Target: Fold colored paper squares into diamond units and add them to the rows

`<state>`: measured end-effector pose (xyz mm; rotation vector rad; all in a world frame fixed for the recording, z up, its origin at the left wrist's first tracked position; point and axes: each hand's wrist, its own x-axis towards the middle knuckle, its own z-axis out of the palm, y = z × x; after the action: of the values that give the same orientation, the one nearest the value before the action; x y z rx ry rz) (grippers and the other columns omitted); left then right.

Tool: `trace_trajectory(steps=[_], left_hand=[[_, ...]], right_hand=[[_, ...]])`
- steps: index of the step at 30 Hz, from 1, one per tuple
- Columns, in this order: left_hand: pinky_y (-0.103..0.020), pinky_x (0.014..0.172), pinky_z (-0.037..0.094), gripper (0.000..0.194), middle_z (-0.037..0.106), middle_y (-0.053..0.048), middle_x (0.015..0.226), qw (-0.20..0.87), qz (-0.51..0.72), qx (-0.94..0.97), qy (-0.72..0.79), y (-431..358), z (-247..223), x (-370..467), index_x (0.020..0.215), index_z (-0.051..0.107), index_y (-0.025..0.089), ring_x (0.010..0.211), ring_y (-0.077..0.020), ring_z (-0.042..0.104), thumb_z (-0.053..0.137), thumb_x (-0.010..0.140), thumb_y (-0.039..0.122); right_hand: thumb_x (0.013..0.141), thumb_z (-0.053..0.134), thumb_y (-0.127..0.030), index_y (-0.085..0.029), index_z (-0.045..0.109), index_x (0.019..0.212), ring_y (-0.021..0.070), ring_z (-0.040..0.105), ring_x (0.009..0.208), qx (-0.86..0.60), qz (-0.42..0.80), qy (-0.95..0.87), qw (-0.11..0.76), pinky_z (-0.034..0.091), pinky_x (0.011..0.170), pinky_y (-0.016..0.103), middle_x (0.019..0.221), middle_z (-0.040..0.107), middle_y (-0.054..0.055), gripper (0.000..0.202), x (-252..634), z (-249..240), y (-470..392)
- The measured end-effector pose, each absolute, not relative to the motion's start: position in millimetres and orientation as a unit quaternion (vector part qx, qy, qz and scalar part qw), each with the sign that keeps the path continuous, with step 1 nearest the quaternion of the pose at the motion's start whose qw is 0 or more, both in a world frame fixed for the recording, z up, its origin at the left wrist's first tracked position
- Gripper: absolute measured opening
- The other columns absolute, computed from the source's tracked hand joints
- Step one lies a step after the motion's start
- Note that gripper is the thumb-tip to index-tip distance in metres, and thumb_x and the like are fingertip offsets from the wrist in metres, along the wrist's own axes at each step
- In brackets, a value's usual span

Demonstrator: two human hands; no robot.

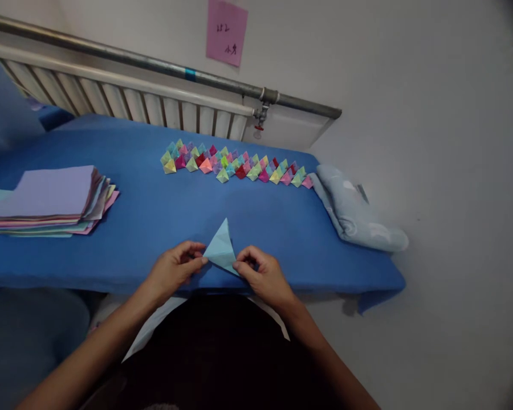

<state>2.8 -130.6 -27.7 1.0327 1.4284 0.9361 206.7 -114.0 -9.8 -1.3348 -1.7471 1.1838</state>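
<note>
A: What do we identify first, by extent?

B: We note the blue-covered surface (154, 210), backed by a white radiator (123, 105). Then, in decreasing size: a stack of coloured paper (55, 193) at left, a folded cloth (350, 208) at the right end, and rows of small folded pieces (239, 164) toward the far side.

A: And the hands?

B: We find the left hand (173, 270) and right hand (263, 276) near the front edge, each grip clamped on paper, thumb opposed to fingers at a lower corner.

A: Where, then, is the smallest item?

B: We place the light-blue paper triangle (221, 247) between the two grips; both touch it, so neither is nearer. Its tip points away from us, toward the rows; we judge its long axis to run from that tip to the lower right corner, while its near edge slants down rightward.
</note>
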Motion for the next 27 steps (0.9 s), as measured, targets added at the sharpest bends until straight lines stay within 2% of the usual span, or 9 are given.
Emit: trace_trajectory(steps=[5, 12, 17, 21, 27], left_hand=[[-0.024, 0.051, 0.040, 0.032, 0.063, 0.001, 0.062, 0.565, 0.393, 0.415, 0.595, -135, -23, 2, 0.082, 0.067, 0.017, 0.052, -0.0100, 0.049, 0.073, 0.064, 0.042], [-0.025, 0.059, 0.043, 0.029, 0.062, 0.002, 0.064, 0.574, 0.424, 0.446, 0.540, -139, -27, 1, 0.075, 0.064, 0.018, 0.058, -0.0109, 0.052, 0.070, 0.071, 0.046], [-0.022, 0.062, 0.042, 0.028, 0.062, 0.003, 0.065, 0.613, 0.452, 0.438, 0.478, -143, -34, -5, 0.076, 0.063, 0.018, 0.061, -0.0088, 0.053, 0.071, 0.077, 0.045], [-0.021, 0.062, 0.041, 0.028, 0.061, 0.003, 0.063, 0.648, 0.453, 0.425, 0.441, -146, -36, -8, 0.076, 0.063, 0.018, 0.060, -0.0081, 0.052, 0.071, 0.078, 0.045], [-0.022, 0.063, 0.040, 0.027, 0.060, 0.004, 0.063, 0.655, 0.436, 0.446, 0.427, -149, -37, -7, 0.073, 0.062, 0.019, 0.061, -0.0083, 0.051, 0.070, 0.080, 0.044]], right_hand=[[0.077, 0.059, -0.026, -0.020, 0.056, 0.068, 0.0096, 0.042, 0.058, -0.503, 0.454, -0.661, 0.323, 0.034, 0.056, 0.022, 0.061, 0.049, -0.005, 0.011, 207, -6, -116], [0.079, 0.058, -0.021, -0.020, 0.057, 0.070, 0.0111, 0.049, 0.064, -0.481, 0.389, -0.699, 0.358, 0.038, 0.063, 0.023, 0.066, 0.054, -0.003, 0.009, 205, 0, -121], [0.087, 0.058, -0.025, -0.021, 0.061, 0.081, 0.0123, 0.055, 0.072, -0.416, 0.360, -0.729, 0.407, 0.043, 0.068, 0.024, 0.076, 0.061, -0.001, 0.007, 208, 20, -131], [0.089, 0.056, -0.020, -0.022, 0.062, 0.090, 0.0138, 0.060, 0.083, -0.376, 0.308, -0.740, 0.464, 0.046, 0.077, 0.027, 0.089, 0.065, 0.001, 0.006, 208, 34, -133], [0.085, 0.063, -0.018, -0.022, 0.063, 0.096, 0.0187, 0.059, 0.107, -0.358, 0.278, -0.765, 0.457, 0.045, 0.090, 0.034, 0.110, 0.065, 0.005, 0.012, 198, 42, -129]])
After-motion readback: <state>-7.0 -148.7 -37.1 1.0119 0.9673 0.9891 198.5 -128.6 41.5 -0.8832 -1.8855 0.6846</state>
